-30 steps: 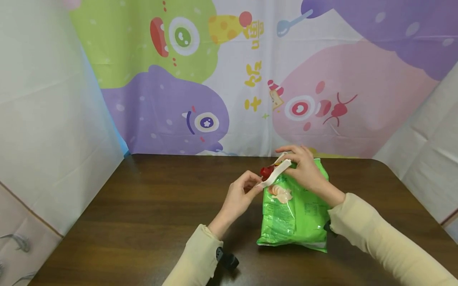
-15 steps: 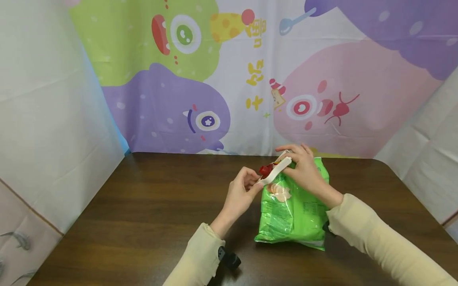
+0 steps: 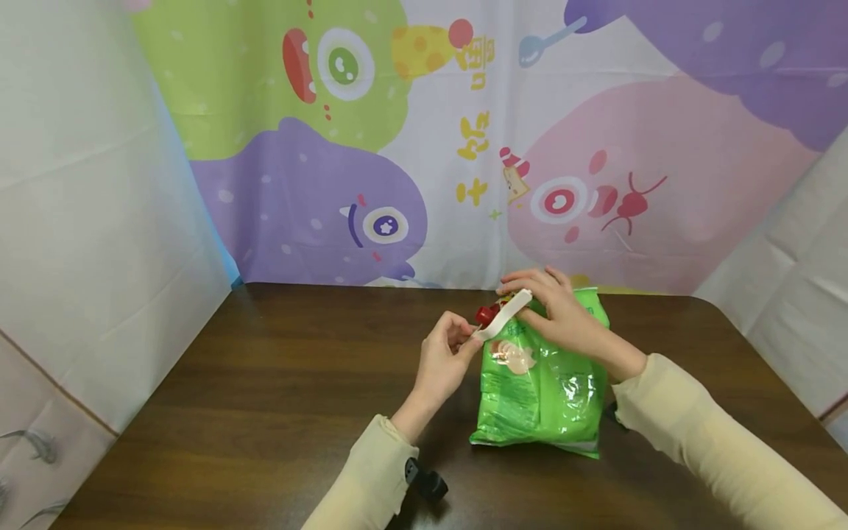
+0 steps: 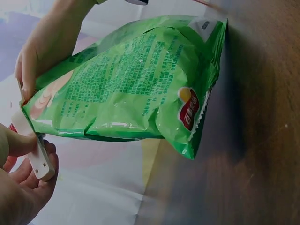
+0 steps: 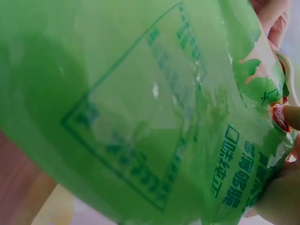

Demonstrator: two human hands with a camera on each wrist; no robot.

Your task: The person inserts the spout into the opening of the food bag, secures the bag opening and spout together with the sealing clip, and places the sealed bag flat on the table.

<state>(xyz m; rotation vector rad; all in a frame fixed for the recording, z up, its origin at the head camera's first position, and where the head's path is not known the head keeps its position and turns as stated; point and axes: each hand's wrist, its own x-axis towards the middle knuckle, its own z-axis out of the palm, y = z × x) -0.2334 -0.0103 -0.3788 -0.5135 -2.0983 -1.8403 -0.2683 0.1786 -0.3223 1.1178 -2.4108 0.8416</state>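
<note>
In the head view a white bag clip (image 3: 505,315) with a red cap (image 3: 486,315) lies slantwise at the top of a green chip bag (image 3: 539,401). My left hand (image 3: 442,362) pinches the clip's near end between thumb and fingers. My right hand (image 3: 563,318) grips the bag's top edge close to the clip's far end. In the left wrist view the clip (image 4: 40,161) lies across the narrowed bag mouth, and the bag (image 4: 126,89) stretches away from it. In the right wrist view the right thumb (image 5: 293,117) presses the bag beside the clip; the other right fingers are mostly hidden.
A brown wooden table (image 3: 285,397) lies beneath the hands. Behind it hangs a cartoon-printed cloth (image 3: 457,147), with pale cloth (image 3: 99,184) at the sides. A black wrist camera (image 3: 426,480) sticks out from the left sleeve (image 3: 371,471).
The right hand has shifted a little left along the bag's top. The clip has moved slightly left, and the bag's lower end has swung slightly left and up. The left hand still pinches the clip.
</note>
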